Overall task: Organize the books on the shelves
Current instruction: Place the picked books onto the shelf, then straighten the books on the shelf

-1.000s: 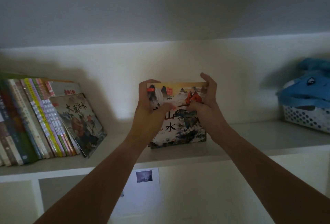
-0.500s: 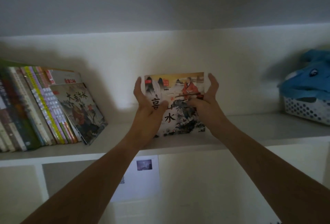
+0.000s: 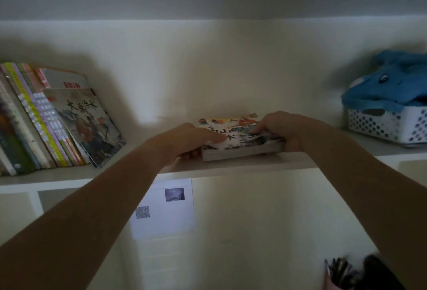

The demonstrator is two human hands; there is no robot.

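A small stack of picture books (image 3: 240, 144) with a painted landscape cover lies nearly flat on the white shelf (image 3: 231, 169), in the middle. My left hand (image 3: 189, 139) grips its left edge, thumb on the cover and fingers underneath. My right hand (image 3: 282, 130) grips the right edge the same way. At the shelf's left end a row of books (image 3: 34, 125) leans to the left, with a picture book (image 3: 90, 123) leaning against it, cover facing out.
A white perforated basket (image 3: 388, 123) holding a blue plush toy (image 3: 392, 82) stands at the shelf's right end. A sheet of paper (image 3: 164, 206) is stuck on the wall below the shelf. A pen holder (image 3: 339, 273) shows at the bottom right.
The books stood upright between my hands with the cover facing me; now they are tipped down almost flat onto the shelf. Both hands dropped lower with them.
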